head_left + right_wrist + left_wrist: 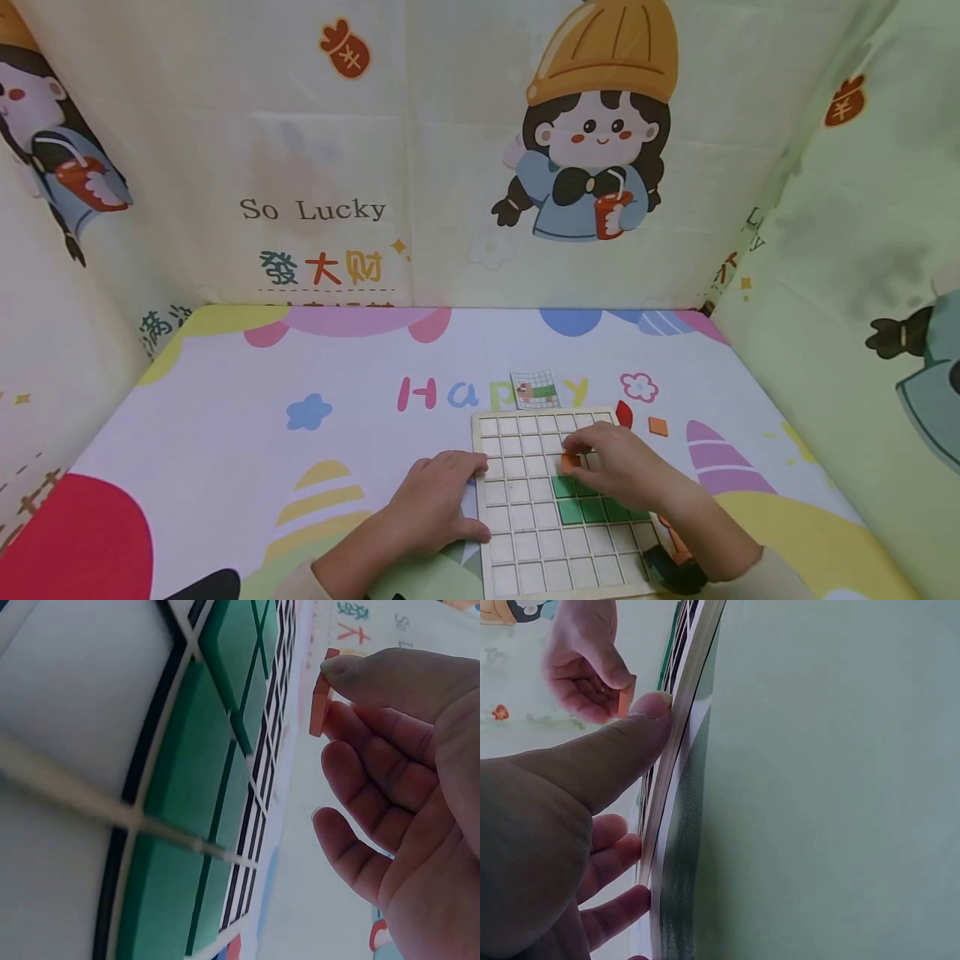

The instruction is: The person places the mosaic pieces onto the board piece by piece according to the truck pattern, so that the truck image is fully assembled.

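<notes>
A wooden grid board (525, 533) lies on the table with green square tiles (581, 511) set in two rows of its cells. My left hand (435, 504) rests along the board's left edge, thumb and fingertips touching the side while the fingers stay fairly straight. Over the board, my right hand (626, 462) pinches an orange square tile (321, 701) between thumb and index finger. That tile is held just above the green rows, tilted on edge in the right wrist view. The other right fingers are loosely curled.
Beyond the board's top edge lies a small pattern card (536, 390) with a gridded picture. Another orange tile (657, 427) sits on the table to the right of the board. Partly behind the right forearm is a dark object (675, 573) at the board's lower right corner.
</notes>
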Motion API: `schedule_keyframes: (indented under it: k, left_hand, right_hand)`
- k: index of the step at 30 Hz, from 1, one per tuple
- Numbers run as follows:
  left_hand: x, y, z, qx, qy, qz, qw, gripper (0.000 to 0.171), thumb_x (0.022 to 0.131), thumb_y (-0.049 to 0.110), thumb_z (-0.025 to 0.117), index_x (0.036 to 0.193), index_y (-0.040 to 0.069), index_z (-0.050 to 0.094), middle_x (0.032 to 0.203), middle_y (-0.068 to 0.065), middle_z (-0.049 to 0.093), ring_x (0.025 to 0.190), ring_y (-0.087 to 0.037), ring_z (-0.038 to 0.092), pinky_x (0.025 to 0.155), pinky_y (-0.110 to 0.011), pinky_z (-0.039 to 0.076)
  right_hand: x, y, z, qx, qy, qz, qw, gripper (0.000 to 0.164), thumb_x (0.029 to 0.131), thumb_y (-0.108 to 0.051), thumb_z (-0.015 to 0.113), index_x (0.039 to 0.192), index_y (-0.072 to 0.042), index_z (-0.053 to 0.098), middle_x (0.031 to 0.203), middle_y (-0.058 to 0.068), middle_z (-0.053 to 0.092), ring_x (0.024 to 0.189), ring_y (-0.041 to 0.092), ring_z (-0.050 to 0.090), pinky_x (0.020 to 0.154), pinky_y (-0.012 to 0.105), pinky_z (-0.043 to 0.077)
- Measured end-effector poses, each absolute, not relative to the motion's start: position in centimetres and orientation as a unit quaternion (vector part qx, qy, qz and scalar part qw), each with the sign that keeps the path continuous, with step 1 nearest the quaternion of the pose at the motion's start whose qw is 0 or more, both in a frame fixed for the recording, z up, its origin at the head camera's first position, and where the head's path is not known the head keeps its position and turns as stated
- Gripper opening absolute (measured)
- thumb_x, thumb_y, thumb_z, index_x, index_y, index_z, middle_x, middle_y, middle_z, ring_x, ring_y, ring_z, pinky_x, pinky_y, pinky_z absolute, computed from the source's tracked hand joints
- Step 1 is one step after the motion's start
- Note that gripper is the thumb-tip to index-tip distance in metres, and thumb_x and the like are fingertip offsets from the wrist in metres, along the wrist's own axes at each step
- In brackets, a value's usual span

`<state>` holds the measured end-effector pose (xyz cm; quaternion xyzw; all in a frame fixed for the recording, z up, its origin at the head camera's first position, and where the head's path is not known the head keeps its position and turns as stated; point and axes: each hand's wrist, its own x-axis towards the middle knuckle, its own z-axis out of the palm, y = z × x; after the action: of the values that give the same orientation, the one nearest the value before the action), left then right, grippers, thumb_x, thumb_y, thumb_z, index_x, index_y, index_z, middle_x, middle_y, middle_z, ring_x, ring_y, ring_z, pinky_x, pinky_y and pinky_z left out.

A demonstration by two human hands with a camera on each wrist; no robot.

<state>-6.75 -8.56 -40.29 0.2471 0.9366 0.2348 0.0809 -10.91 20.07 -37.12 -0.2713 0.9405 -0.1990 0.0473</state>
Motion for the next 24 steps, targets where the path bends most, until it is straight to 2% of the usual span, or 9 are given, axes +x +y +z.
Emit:
schedule_keyframes:
  k: [5,9,16,24]
  left_hand:
    - [-6.7,-8.5,-40.3,0.250,0.936,0.235,0.077,0.072,0.077,0.048,0.084,0.131,0.013,0.054,0.130,0.000,0.057,0.128,-0.023,0.048,0.099,-0.049,0.040]
    - [-6.7,-8.5,-40.3,0.250,0.936,0.234,0.078,0.072,0.077,0.049,0.084,0.131,0.013,0.054,0.130,0.000,0.057,0.129,-0.024,0.048,0.099,-0.049,0.040]
    - [-6.8,-8.5,-40.3,0.244,0.938,0.230,0.086,0.075,0.076,0.050,0.084,0.133,0.013,0.054,0.132,0.000,0.057,0.129,-0.024,0.047,0.100,-0.049,0.040]
    - [-6.8,-8.4,-40.2,0.240,0.938,0.234,0.092,0.075,0.076,0.051,0.084,0.134,0.013,0.053,0.133,0.000,0.056,0.130,-0.024,0.047,0.101,-0.050,0.039]
  right_hand:
    - [-10.9,19.3,-37.3,-0.278,0.939,-0.196,0.045,0.015,0.087,-0.016,0.077,0.101,-0.014,0.073,0.094,-0.011,0.064,0.089,0.012,0.056,0.082,0.036,0.052]
    - [-10.8,18.8,-37.4,-0.276,0.940,-0.195,0.053,0.014,0.088,-0.018,0.076,0.101,-0.016,0.072,0.096,-0.012,0.063,0.092,0.012,0.056,0.085,0.038,0.052]
    - [-10.9,18.1,-37.7,-0.294,0.940,-0.166,0.049,0.016,0.089,-0.020,0.077,0.103,-0.014,0.073,0.094,-0.010,0.064,0.089,0.012,0.056,0.085,0.039,0.052]
    - [-11.2,16.9,-38.0,-0.287,0.944,-0.157,0.049,0.015,0.087,-0.017,0.079,0.101,-0.013,0.074,0.091,-0.008,0.065,0.084,0.012,0.055,0.080,0.036,0.052]
